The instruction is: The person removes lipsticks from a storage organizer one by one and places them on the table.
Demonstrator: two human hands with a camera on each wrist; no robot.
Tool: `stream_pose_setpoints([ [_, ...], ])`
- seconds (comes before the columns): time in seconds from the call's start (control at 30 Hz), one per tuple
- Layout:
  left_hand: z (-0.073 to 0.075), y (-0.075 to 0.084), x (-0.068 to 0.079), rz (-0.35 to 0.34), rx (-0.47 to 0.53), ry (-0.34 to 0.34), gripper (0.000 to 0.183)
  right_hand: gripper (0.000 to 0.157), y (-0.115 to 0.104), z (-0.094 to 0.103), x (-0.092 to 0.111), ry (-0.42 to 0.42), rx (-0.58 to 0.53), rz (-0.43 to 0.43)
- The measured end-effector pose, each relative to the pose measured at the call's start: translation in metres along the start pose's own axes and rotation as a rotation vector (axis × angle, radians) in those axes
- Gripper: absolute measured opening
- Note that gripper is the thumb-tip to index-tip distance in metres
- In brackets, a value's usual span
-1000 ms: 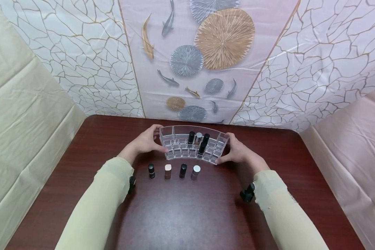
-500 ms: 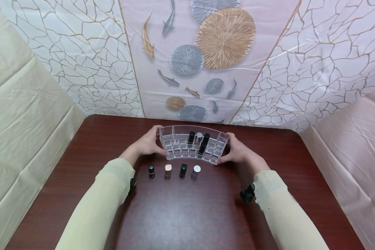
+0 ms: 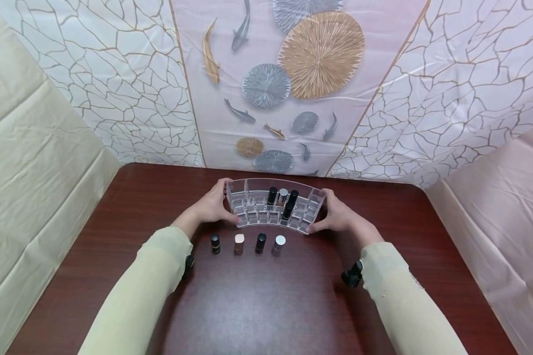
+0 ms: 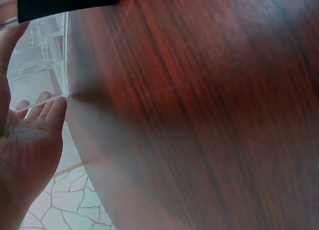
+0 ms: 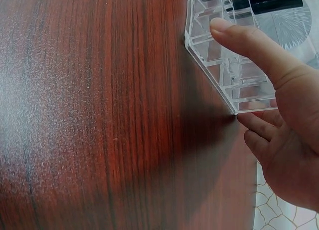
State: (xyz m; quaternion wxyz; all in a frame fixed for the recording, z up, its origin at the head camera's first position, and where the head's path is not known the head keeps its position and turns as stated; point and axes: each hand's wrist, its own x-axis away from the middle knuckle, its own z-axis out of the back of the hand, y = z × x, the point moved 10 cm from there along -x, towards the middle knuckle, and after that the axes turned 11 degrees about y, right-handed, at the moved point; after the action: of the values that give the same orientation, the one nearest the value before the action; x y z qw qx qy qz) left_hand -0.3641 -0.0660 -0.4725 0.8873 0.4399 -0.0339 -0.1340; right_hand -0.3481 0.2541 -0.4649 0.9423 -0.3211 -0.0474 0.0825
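Note:
A clear, curved, stepped lipstick organizer (image 3: 258,185) stands near the back of the table. My left hand (image 3: 209,204) holds its left end, thumb at the front corner and fingers along the side and back. On the opposite end, my right hand (image 3: 339,215) grips with the thumb at the front and fingers behind. Inside the organizer are black lipsticks (image 3: 272,194) and a silver-capped lipstick (image 3: 283,194). In the right wrist view, the right thumb (image 5: 244,36) lies over the compartments and the fingertips touch the organizer's edge.
In front of the organizer, a black lipstick (image 3: 215,243), a pink-capped lipstick (image 3: 239,244), another black lipstick (image 3: 260,242) and a silver-capped one (image 3: 278,244) stand in a row. The dark red wooden table (image 3: 257,305) meets a patterned backdrop (image 3: 160,113) behind.
My left hand has shifted slightly, its thumb moving a little right and toward the front corner. The right hand, the organizer and the lipsticks look nearly unmoved.

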Motion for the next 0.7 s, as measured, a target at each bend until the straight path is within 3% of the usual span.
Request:
stream_pose_setpoints([
  [0.7, -0.0047, -0.0025, -0.0018, -0.047, 0.068, -0.002, 0.120, 0.122, -0.0001, 0.0003, 0.0006, -0.002, 0.003, -0.004],
])
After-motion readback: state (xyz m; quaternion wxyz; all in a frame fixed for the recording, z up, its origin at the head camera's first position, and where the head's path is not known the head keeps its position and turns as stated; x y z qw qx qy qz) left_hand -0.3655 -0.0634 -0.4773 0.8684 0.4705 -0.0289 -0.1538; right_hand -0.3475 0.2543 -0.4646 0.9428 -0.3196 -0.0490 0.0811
